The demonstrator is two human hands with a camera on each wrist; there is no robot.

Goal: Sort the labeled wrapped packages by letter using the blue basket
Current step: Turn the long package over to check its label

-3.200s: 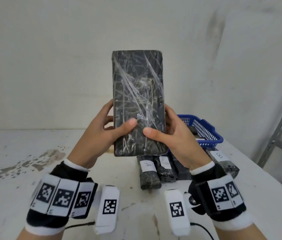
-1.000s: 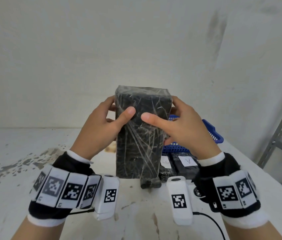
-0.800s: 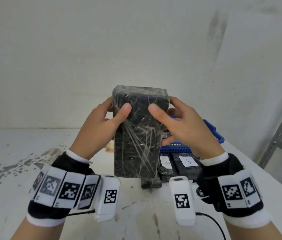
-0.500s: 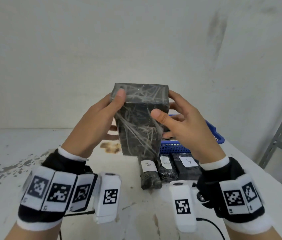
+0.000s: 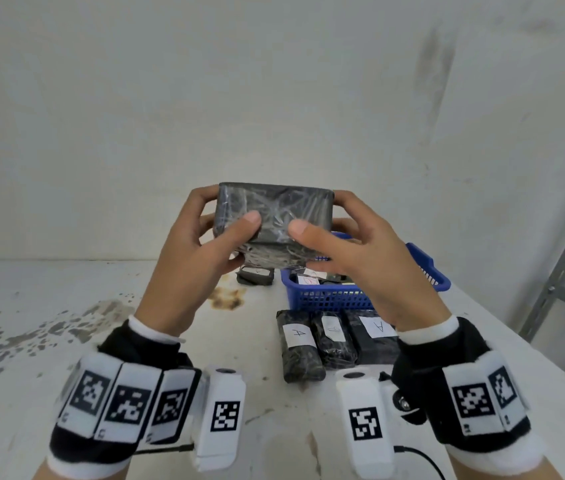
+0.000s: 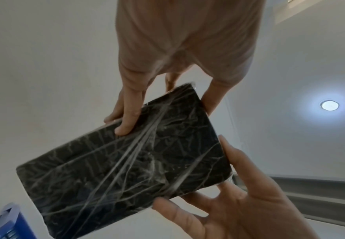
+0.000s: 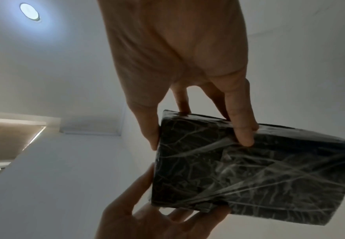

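Black wrapped package (image 5: 275, 216) held up in the air between both hands, no label visible on it.
Left hand (image 5: 191, 258) and right hand (image 5: 353, 258) grip its sides, thumbs on front; below fingers blue basket (image 5: 329, 296), table (image 5: 49, 341) packages labeled "A" (image 5: 297, 344), "A" (image 5: 374, 336).

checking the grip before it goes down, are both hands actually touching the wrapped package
Touching. In the head view the left hand and right hand hold the wrapped package from either side, thumbs on its near face. Both wrist views show fingertips pressed on the wrap.
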